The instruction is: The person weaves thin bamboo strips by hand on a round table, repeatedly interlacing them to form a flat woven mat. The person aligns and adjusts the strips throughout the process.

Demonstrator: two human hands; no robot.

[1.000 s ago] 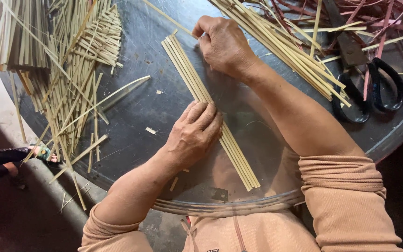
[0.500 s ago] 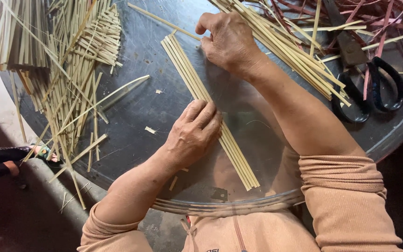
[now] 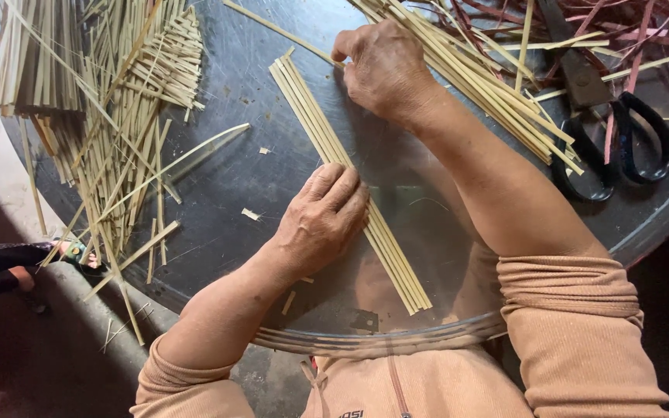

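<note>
We see a flat row of pale strips (image 3: pixel 348 174) lying side by side on the dark round table (image 3: pixel 234 209), near its middle. Its long axis runs diagonally, from the far end up and to the left down to the near end by the table's rim on the right. Our left hand (image 3: pixel 320 220) lies flat on the middle of the row, fingers extended, pressing down rather than clasping. Our right hand (image 3: pixel 385 70) rests at the far end with its fingers curled onto a single loose strip (image 3: pixel 276 31) that points away to the upper left. We judge that the row could fan apart or overlap if the left hand's pressure slips sideways. Black scissors (image 3: pixel 621 147) and a loose pile of strips (image 3: pixel 118 116) lie well apart.
</note>
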